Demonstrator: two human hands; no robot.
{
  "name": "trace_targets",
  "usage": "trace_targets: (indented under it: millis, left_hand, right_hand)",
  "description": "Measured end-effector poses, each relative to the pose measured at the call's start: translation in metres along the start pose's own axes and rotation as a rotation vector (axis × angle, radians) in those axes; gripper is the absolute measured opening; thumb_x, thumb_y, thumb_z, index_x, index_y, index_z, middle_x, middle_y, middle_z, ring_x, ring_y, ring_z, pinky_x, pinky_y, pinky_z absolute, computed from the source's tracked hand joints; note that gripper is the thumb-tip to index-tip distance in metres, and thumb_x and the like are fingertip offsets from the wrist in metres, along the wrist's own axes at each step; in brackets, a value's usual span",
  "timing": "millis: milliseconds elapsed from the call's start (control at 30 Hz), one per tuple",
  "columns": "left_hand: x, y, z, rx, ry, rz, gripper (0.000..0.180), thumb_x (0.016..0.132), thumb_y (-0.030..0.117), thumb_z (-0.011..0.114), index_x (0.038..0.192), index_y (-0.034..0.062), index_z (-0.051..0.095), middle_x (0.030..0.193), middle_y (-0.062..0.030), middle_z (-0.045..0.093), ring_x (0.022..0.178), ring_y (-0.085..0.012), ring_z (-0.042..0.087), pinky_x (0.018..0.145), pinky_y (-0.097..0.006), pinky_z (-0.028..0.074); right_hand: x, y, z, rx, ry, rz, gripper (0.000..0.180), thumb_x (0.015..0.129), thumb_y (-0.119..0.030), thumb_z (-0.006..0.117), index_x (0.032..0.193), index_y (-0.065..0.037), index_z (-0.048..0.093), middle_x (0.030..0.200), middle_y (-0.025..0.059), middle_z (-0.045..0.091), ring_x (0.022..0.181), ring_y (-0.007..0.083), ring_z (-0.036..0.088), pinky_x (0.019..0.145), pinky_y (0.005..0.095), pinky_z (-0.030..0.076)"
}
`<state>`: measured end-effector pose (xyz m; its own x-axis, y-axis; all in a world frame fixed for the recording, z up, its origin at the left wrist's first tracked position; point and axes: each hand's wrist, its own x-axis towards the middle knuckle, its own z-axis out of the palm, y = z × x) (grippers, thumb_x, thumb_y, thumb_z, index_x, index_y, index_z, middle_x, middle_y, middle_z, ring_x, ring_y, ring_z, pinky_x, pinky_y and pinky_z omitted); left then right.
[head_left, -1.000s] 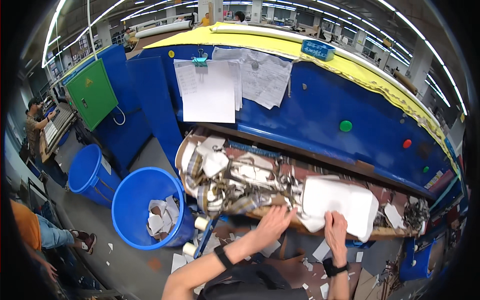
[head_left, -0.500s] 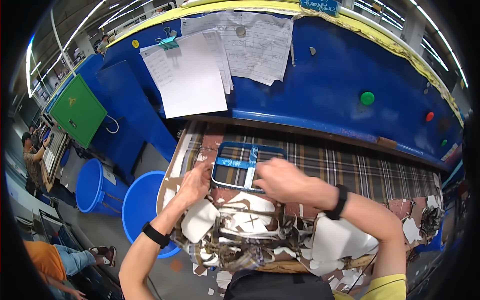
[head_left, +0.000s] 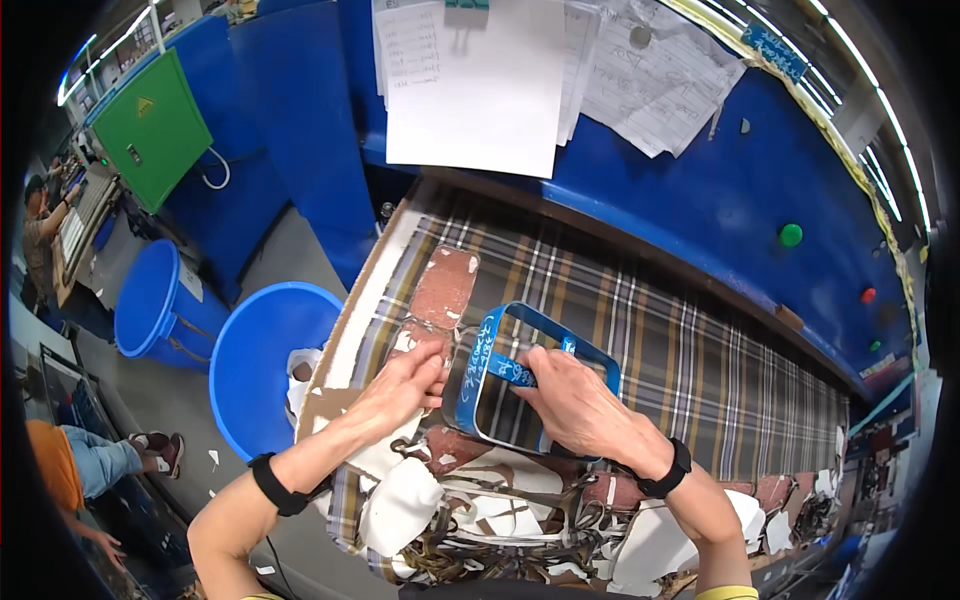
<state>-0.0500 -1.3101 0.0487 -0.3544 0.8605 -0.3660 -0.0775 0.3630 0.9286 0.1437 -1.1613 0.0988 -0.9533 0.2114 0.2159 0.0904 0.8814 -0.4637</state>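
Note:
My right hand (head_left: 580, 400) grips the crossbar of a blue rectangular cutting die (head_left: 468, 385) with rounded corners. The die is tilted, its left wall facing up into view, over dark plaid fabric (head_left: 700, 375). Just left of the die, my left hand (head_left: 405, 385) has its fingers curled together; whether anything is between them is hidden. Above that hand, a rounded rectangular opening in the fabric shows the reddish board (head_left: 445, 287) beneath.
White and plaid scraps (head_left: 400, 505) pile along the bench's near edge. Two blue bins (head_left: 235, 370) stand on the floor at left. A blue machine beam (head_left: 640, 240) with papers (head_left: 475, 90) spans the far side. At lower left is another person (head_left: 85, 470).
My right hand has taken the die by its crossbar and tipped it up from lying flat. My left hand has come off the die's left side. The view has turned.

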Motion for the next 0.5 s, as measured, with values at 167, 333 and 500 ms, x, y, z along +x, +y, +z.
trace_targets:
  millis: [167, 333, 500]
  left_hand:
    - [0.003, 0.016, 0.012, 0.401, 0.036, 0.171, 0.075, 0.090, 0.024, 0.069, 0.149, -0.0042, 0.032, 0.087, -0.0133, 0.067, 0.075, -0.0173, 0.063, 0.074, -0.029, 0.052]
    - [0.004, 0.003, 0.012, 0.335, 0.143, 0.210, 0.075, 0.078, -0.006, 0.072, 0.146, -0.0014, 0.040, 0.104, -0.0137, 0.068, 0.083, -0.0137, 0.063, 0.078, -0.029, 0.056]
    - [0.001, -0.002, 0.018, 0.314, 0.249, 0.299, 0.069, 0.079, -0.014, 0.064, 0.144, -0.0038, 0.042, 0.126, -0.0158, 0.058, 0.099, -0.0153, 0.059, 0.082, -0.029, 0.058]
  right_hand:
    - [-0.009, 0.015, -0.011, -0.004, 0.040, -0.088, 0.027, 0.089, -0.007, 0.065, 0.107, 0.003, 0.047, 0.081, 0.0198, 0.055, 0.079, 0.0390, 0.057, 0.073, 0.0479, 0.045]
    - [-0.033, 0.017, -0.051, 0.115, 0.292, 0.071, 0.030, 0.091, -0.006, 0.062, 0.116, 0.001, 0.047, 0.088, 0.0203, 0.056, 0.081, 0.0410, 0.058, 0.072, 0.0469, 0.048]
    - [-0.082, 0.038, -0.120, 0.161, 0.172, 0.281, 0.019, 0.097, -0.007, 0.053, 0.114, 0.000, 0.045, 0.079, 0.0203, 0.055, 0.076, 0.0410, 0.059, 0.069, 0.0474, 0.045]
